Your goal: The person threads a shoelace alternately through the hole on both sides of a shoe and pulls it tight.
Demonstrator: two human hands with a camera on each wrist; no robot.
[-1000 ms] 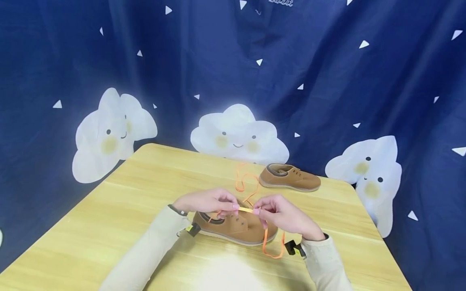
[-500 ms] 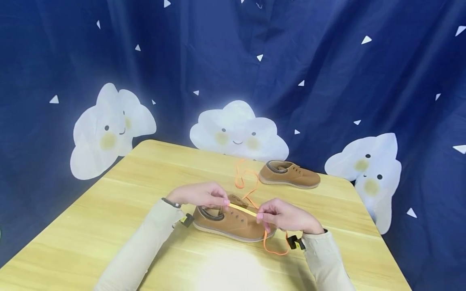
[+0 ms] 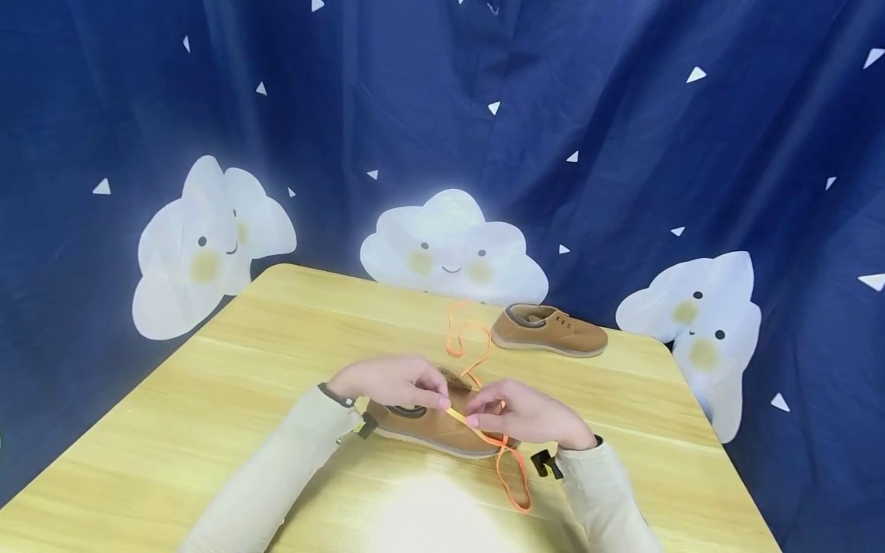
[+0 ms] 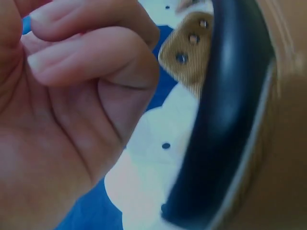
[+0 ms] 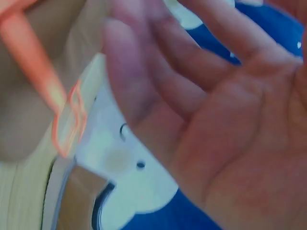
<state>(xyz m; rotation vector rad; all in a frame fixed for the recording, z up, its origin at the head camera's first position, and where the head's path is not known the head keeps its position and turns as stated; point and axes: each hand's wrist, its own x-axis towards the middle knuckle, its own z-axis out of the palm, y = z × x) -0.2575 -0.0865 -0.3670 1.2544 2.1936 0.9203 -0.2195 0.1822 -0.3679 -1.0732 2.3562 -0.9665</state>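
Note:
In the head view a brown low shoe (image 3: 429,432) lies sideways, toe to the right, partly covered by both hands. My left hand (image 3: 394,382) pinches one end of a short stretch of orange shoelace (image 3: 455,415) over the shoe's lacing. Thumb and finger of my right hand (image 3: 532,415) pinch the lace a little further right. From there the lace runs over the toe and hangs in a loop toward me. The left wrist view shows the shoe's dark collar (image 4: 225,105) and an eyelet flap (image 4: 189,50) beside my curled fingers. Orange lace (image 5: 33,62) crosses the right wrist view.
A second brown shoe (image 3: 551,332), with no lace visible in its eyelets, stands at the back right of the wooden table (image 3: 242,384). More orange lace (image 3: 452,338) trails behind the near shoe. A blue curtain (image 3: 442,92) with clouds hangs behind.
The hands drew apart, stretching the lace between them, then came closer together again. My right hand has shifted left, and the lace loop now hangs further down in front of the toe.

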